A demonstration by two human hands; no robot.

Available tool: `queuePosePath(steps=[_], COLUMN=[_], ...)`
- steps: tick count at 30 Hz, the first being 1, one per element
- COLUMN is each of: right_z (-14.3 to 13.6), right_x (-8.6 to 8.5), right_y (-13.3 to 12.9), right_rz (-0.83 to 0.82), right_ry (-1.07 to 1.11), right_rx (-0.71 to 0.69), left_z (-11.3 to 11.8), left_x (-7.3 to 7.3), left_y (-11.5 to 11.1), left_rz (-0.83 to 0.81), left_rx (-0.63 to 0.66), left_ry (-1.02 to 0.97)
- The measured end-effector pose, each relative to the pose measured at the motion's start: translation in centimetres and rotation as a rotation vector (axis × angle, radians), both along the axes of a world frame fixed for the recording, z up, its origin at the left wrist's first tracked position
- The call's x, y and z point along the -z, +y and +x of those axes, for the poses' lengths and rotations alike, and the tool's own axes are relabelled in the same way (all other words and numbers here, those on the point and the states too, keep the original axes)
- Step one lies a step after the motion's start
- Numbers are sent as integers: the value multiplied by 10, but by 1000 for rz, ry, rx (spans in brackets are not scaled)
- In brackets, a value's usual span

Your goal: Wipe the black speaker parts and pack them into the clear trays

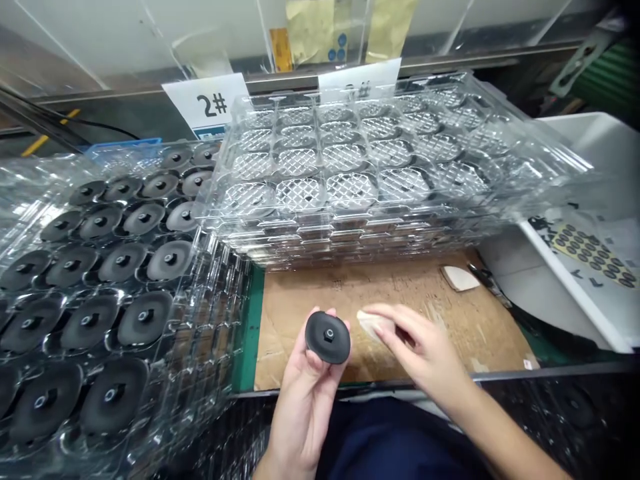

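Observation:
In the head view, my left hand [309, 380] is closed around the rim of a black rounded plastic disc [317, 350]. The disc's face is turned up and shows a small raised stem with a metal-looking ring at its centre. To the right, my right hand [420, 347] pinches a folded white cloth pad [371, 325], which is apart from the disc. Both hands are above a brown cardboard sheet [300, 293] on the bench. A stack of clear trays [150, 373] at the left holds many similar black discs [91, 321] in its pockets.
Behind the cardboard stands a tall stack of clear pocketed trays [350, 220]. A white pad with a dark edge [459, 279] lies on the cardboard's right. Farther right, a white bin [570, 287] holds a tan sheet of dark oval stickers [593, 253]. A "2#" paper sign [210, 103] stands behind.

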State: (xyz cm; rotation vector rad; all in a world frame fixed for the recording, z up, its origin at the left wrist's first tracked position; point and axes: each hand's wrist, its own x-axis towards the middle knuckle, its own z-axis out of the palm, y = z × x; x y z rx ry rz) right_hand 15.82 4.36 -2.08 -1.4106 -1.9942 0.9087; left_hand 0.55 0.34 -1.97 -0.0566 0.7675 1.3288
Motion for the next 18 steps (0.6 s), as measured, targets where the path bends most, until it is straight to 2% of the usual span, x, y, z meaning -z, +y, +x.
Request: queuePosePath(steps=[1,3,4,6,8,9,13,14,16,18], right_z=[-7,-19,-24,-28,-28,-27,-20,-18,-12,-9], right_x=[-17,-47,-58,-72,-76,-75,-71,-72,-75,-77], right_y=[3,6,6,5,5,5,-2,-5,-9,-9], right_rz=[22,121,125,25,-75,-54,210,203,86,16], right_ry=[84,196,219,200,167,173,302,320,309,281], right_rx=[12,-61,-116,-247,-328,-310,-159,-176,-251,-243], left_z=[4,11,14,16,17,18,18,18,19,24], left_x=[-2,-5,-6,-9,-13,-15,-25,-27,-30,-32], left_y=[-1,-3,-4,-6,-7,-7,-5,-5,-3,-2], left_rz=[31,67,68,42,24,23,41,31,3,12], left_rx=[5,39,58,75,64,68,148,143,118,122], left_ry=[35,71,82,116,174,193,203,216,244,257])
